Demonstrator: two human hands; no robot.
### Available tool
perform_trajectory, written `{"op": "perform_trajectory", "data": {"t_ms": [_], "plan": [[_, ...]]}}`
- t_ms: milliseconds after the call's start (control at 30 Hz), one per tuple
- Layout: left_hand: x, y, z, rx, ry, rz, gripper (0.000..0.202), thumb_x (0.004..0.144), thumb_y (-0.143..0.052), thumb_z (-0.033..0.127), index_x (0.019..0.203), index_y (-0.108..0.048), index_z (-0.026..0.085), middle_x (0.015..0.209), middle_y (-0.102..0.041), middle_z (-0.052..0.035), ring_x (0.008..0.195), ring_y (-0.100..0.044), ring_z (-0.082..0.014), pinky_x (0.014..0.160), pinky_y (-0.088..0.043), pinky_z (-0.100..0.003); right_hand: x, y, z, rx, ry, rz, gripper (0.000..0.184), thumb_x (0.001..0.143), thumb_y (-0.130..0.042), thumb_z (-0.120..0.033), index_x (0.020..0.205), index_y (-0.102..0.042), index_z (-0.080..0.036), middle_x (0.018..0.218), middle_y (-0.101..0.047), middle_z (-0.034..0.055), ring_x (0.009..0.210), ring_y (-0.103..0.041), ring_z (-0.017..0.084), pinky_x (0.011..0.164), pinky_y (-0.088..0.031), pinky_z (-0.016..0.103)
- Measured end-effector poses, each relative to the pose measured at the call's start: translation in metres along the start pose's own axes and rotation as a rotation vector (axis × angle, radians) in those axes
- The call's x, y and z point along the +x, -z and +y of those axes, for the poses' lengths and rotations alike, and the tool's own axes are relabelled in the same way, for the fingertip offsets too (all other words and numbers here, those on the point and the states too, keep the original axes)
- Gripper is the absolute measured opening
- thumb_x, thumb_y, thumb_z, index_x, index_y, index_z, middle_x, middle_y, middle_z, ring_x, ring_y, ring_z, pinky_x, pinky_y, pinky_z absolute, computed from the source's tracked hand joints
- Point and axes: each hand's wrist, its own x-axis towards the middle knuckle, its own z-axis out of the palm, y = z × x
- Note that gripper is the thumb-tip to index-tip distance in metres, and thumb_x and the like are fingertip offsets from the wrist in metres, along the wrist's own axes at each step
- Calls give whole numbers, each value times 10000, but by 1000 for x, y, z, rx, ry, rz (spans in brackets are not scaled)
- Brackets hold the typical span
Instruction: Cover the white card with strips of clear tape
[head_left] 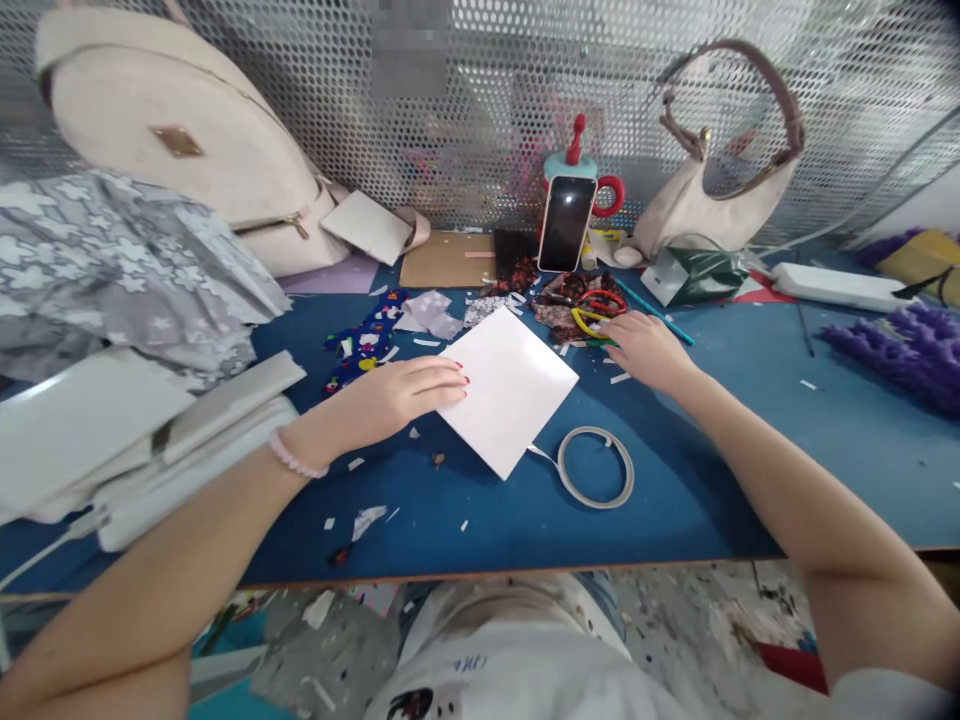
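Observation:
A white square board (506, 385) lies corner-on on the blue worktable. My left hand (405, 393) is closed over its left corner, fingers on top, thumb hidden. My right hand (649, 350) is beyond the board on the right, fingers curled at the yellow loop handle of what look like scissors (581, 322). A similar red loop (606, 297) is just behind. The fingertips are partly hidden, so the grip shows only in part. A coil of narrow white tape (631, 470) lies right of the board, its end running to the board's lower right edge.
Fabric scraps (367, 340) and paper bits lie behind the board. A phone (568, 222) leans on a red-handled cup (609, 196). A backpack (172, 120) and white boxes (82, 420) stand left; a handbag (720, 200) and purple fluffy material (907, 350) are right. Perforated metal (480, 120) backs the table.

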Motion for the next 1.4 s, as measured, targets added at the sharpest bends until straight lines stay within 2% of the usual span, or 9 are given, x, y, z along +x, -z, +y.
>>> {"op": "perform_trajectory", "data": {"t_ms": [100, 267, 500, 633, 800, 933, 1067, 1167, 1400], "plan": [[1, -8, 0, 99, -31, -30, 396, 1045, -313, 146, 1295, -617, 187, 1212, -661, -132, 1208, -577, -246, 1042, -480, -431, -1, -5, 1, -60, 17, 4, 292, 903, -428, -166, 1044, -680, -124, 1056, -695, 174, 1004, -577, 305, 793, -389, 395], [-2, -15, -6, 126, -10, -61, 424, 1049, -300, 148, 1339, -590, 258, 1268, -631, -120, 1202, -575, -228, 1042, -461, -406, -2, -6, 1, -106, 76, 17, 281, 898, -432, -149, 1052, -666, -124, 1055, -691, 159, 965, -593, 276, 781, -396, 364], [-2, -15, -7, 96, -20, -105, 420, 1041, -316, 136, 1370, -560, 228, 1416, -560, -101, 1350, -471, -233, 1102, -435, -427, -6, -2, 4, -94, 190, 39, 225, 906, -428, -141, 931, -651, -129, 918, -692, 154, 859, -616, 254, 768, -434, 363], [-1, -15, -7, 30, -40, -128, 441, 1033, -294, 105, 1379, -548, 206, 1407, -577, -79, 1392, -432, -209, 1145, -403, -423, -9, 3, 3, -61, 222, 99, 285, 954, -362, -151, 1010, -640, -122, 897, -698, 163, 856, -632, 259, 770, -463, 385], [-1, -16, -9, -34, -33, -108, 455, 1024, -284, 75, 1363, -563, 199, 1406, -579, -69, 1406, -420, -205, 1157, -388, -421, -11, 8, -19, -2, 312, 150, 324, 985, -317, -152, 1084, -626, -144, 1014, -703, 155, 967, -630, 243, 800, -480, 361], [-1, -18, -10, -32, -21, -114, 448, 1033, -284, 87, 1361, -563, 211, 1400, -586, -61, 1401, -427, -204, 1153, -391, -414, -13, 15, -44, 56, 466, 142, 343, 1027, -299, -207, 1156, -613, -158, 1004, -708, 118, 866, -637, 194, 712, -451, 300], [-2, -20, -10, -4, -32, -123, 422, 1044, -306, 122, 1385, -538, 211, 1399, -583, -77, 1387, -439, -213, 1139, -404, -412, -12, 20, -61, 115, 615, 46, 401, 1046, -305, -376, 1055, -650, -173, 871, -696, 86, 777, -602, 183, 679, -382, 307], [-1, -21, -10, 11, -34, -140, 431, 1045, -309, 126, 1408, -515, 235, 1413, -569, -79, 1392, -430, -214, 1141, -396, -411, -12, 21, -69, 95, 640, 61, 387, 1046, -329, -364, 961, -658, -180, 821, -682, 68, 755, -569, 172, 667, -323, 321], [-2, -22, -11, -26, -17, -165, 458, 1041, -305, 114, 1436, -482, 265, 1461, -523, -67, 1427, -384, -211, 1154, -370, -422, -17, 24, -81, 32, 652, 149, 294, 1030, -401, -281, 882, -647, -215, 753, -651, 23, 731, -491, 164, 673, -289, 348]]}}
